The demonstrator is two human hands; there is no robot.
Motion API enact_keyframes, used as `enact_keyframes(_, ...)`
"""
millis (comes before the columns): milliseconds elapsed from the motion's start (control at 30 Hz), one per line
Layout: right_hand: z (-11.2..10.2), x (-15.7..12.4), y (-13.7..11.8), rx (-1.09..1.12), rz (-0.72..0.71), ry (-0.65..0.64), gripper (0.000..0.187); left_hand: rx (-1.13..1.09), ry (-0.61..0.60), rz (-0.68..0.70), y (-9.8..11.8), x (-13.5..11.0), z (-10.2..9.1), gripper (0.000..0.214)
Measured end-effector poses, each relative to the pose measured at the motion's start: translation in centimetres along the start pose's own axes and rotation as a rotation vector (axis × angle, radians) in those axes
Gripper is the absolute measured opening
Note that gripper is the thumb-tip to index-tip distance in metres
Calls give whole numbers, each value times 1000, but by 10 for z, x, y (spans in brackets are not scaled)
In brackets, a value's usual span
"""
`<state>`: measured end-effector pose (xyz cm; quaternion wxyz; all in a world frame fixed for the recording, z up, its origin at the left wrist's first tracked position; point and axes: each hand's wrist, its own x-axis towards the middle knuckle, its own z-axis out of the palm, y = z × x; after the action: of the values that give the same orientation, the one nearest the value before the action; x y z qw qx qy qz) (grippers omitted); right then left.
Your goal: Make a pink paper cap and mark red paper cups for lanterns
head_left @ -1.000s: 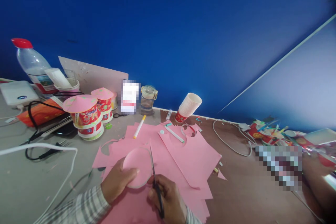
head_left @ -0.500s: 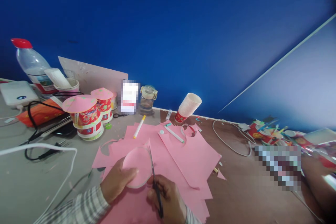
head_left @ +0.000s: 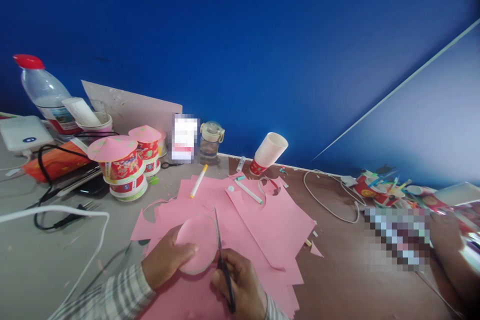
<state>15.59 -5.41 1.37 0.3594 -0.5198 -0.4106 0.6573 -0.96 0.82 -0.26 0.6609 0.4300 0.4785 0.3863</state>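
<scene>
Blue wall, pink sheets point(head_left: 277, 220) on the table point(head_left: 356, 275) — our left hand point(head_left: 165, 262) pinches the pink disc point(head_left: 198, 240) over them, our right hand point(head_left: 240, 287) grips scissors point(head_left: 221, 252) at its edge; we should turn the disc into short snips.

A craft worktable: pink paper sheets point(head_left: 262, 220), decorated paper cups point(head_left: 120, 162), markers point(head_left: 198, 181), blue wall point(head_left: 240, 50).

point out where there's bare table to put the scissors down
Barest patch for the scissors: brown table right of the pink sheets, this side of the looped white cable. Grey table below the other white cable is mostly free. Crowded: decorated cups, bottle and black cable back left; craft clutter far right.
</scene>
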Motion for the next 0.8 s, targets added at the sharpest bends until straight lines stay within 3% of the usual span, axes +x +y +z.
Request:
enact_keyframes(267,1,-1,-3,-10,30,10,25,13,-42,6,6,-2,0,33)
enact_keyframes(800,0,1,1,-39,66,62,15,88,-42,-2,6,1,-5,35)
